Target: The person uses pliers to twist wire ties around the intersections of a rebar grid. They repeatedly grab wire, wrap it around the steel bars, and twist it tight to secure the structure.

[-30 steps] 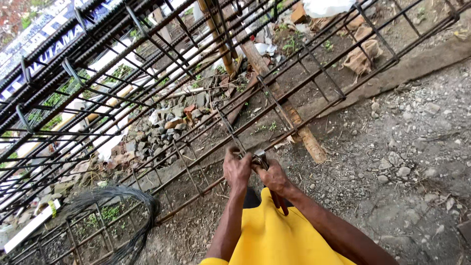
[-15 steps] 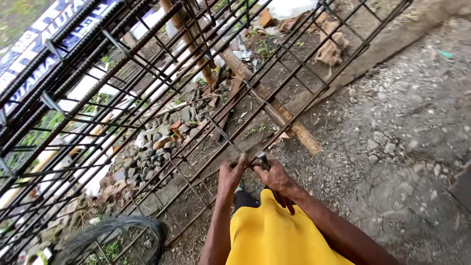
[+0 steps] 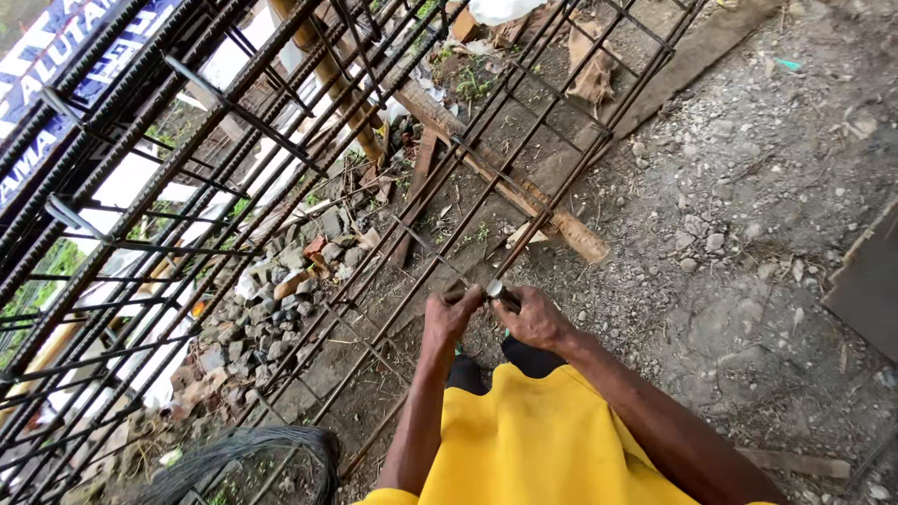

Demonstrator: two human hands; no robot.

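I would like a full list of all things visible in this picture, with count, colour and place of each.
rebar cage: one, dark rusty, left and centre
pincers: one, grey metal, at a cage bar
wire coil: one, dark grey, bottom left
stone pile: one, grey, under the cage
wooden plank: one, brown, on ground, centre
sacking: one, tan, top
gravel ground: grey-brown, right
left hand: on the bar
right hand: gripping the pincers

Both hands met at a long steel bar of a rebar cage (image 3: pixel 281 187) lying on gravel. The left hand (image 3: pixel 451 313) gripped the bar (image 3: pixel 524 234); the right hand (image 3: pixel 538 318) held a metal tool (image 3: pixel 498 293) against it. A wire coil (image 3: pixel 243 458) lay nearby, rubble (image 3: pixel 281 299) beneath the cage.
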